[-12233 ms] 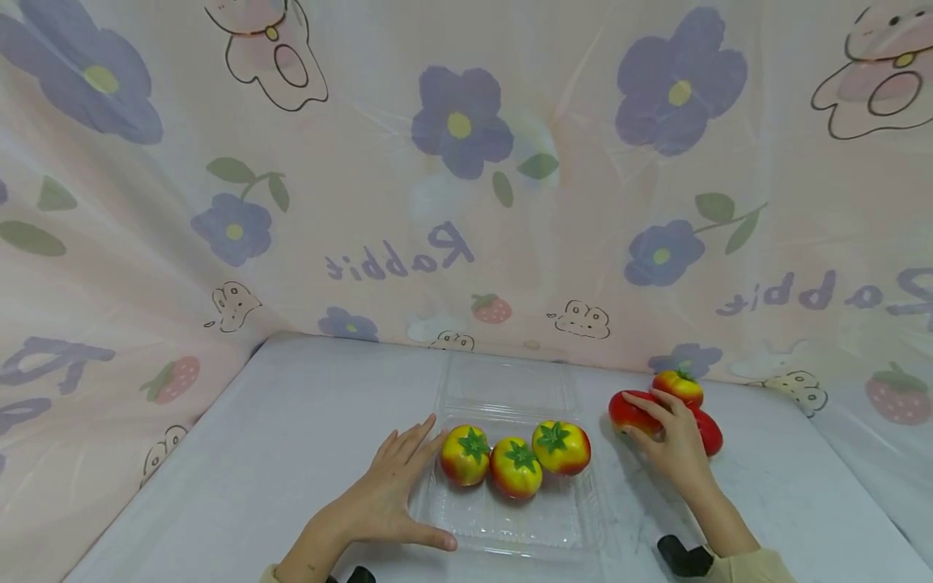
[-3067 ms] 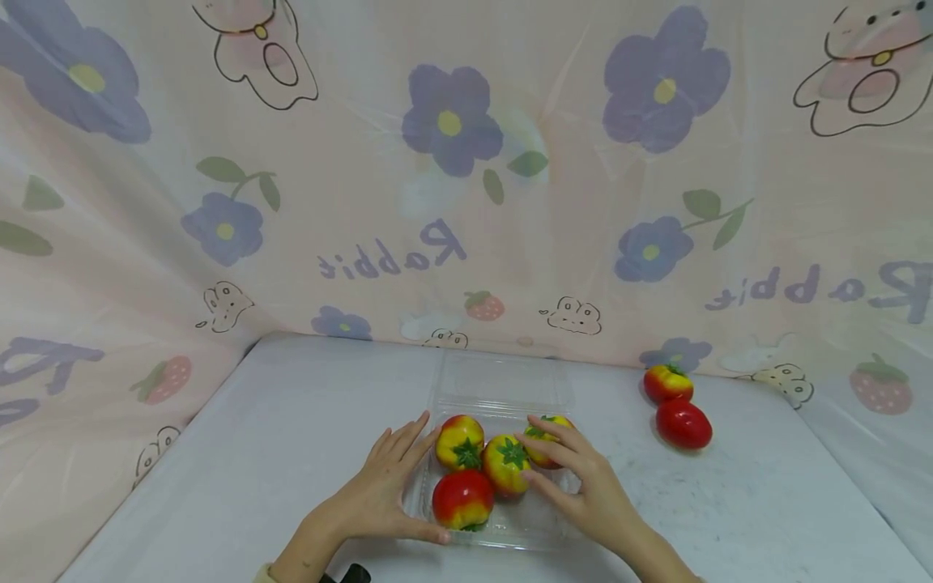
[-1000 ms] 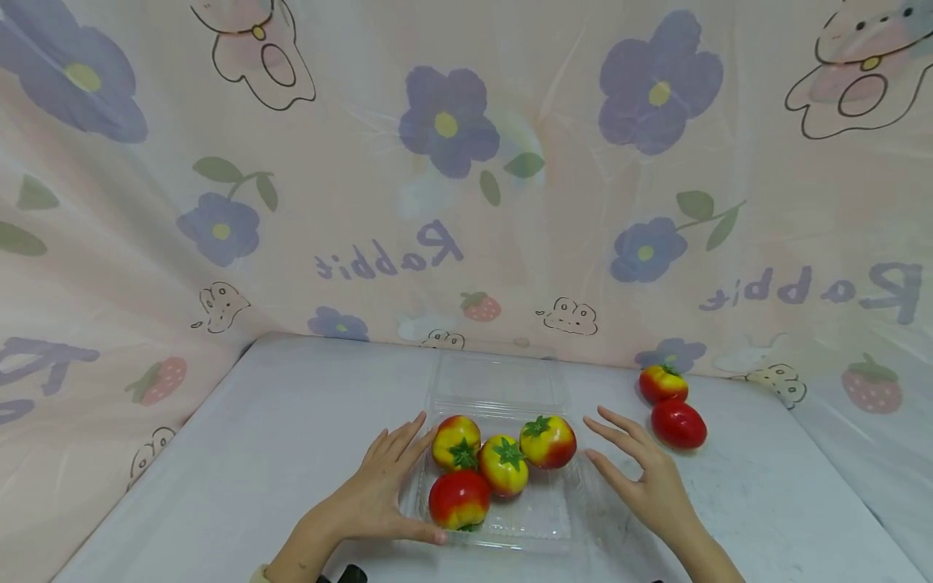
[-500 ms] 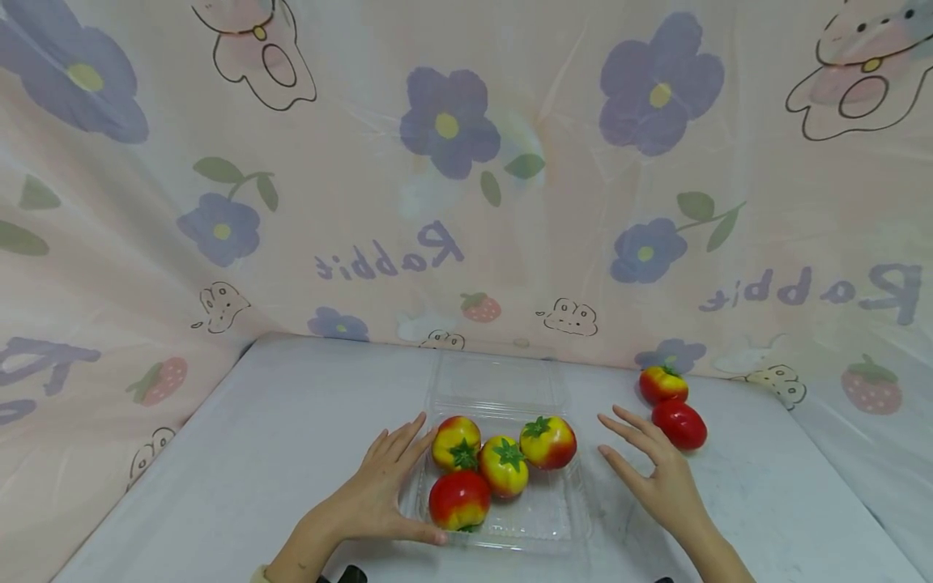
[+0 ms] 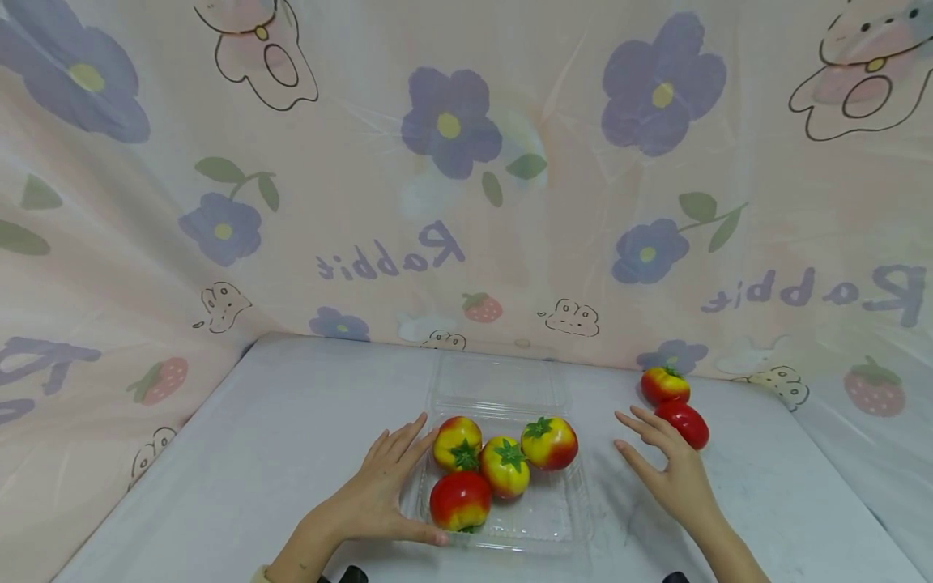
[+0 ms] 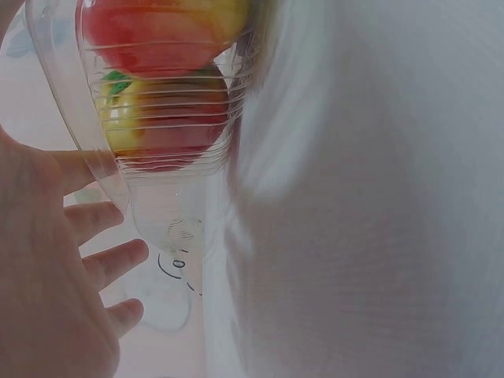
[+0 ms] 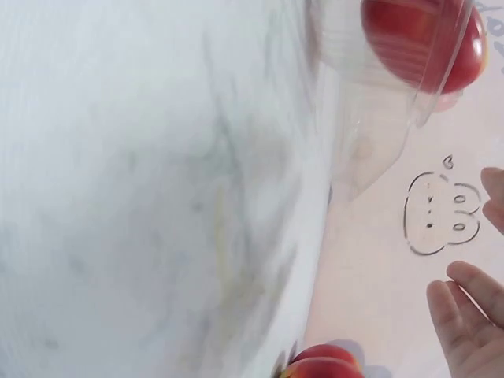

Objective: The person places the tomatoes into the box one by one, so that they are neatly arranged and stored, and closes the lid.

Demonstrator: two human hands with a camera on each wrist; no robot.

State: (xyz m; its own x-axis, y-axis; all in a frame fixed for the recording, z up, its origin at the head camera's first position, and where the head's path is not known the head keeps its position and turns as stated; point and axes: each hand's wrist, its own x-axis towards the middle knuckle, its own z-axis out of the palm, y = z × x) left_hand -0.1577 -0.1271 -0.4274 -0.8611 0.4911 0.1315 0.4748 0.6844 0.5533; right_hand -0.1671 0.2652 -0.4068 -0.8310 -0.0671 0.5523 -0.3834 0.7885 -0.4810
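Observation:
A clear plastic box [image 5: 525, 541] lies with its lid folded back. Inside are several red-yellow fruits, among them a mostly red one [image 5: 461, 500] at the front left and a yellow one [image 5: 550, 443] at the right. My left hand [image 5: 375, 494] spreads its fingers along the box's left side, the thumb at the front left corner; in the left wrist view the index finger [image 6: 83, 169] touches the clear wall. My right hand [image 5: 678, 478], fingers apart and holding nothing, hovers just left of and in front of a red fruit [image 5: 683, 424], partly covering it.
Behind the red fruit stands a red-yellow fruit [image 5: 665, 385] near the table's back edge. The lid [image 5: 503, 380] lies flat behind the box. A patterned curtain [image 5: 510, 243] hangs behind the white table [image 5: 291, 421].
Since a second ago my right hand has moved right, from beside the box towards the red fruit. Earlier, that hand was at the fruits in the box. My left hand has stayed in place.

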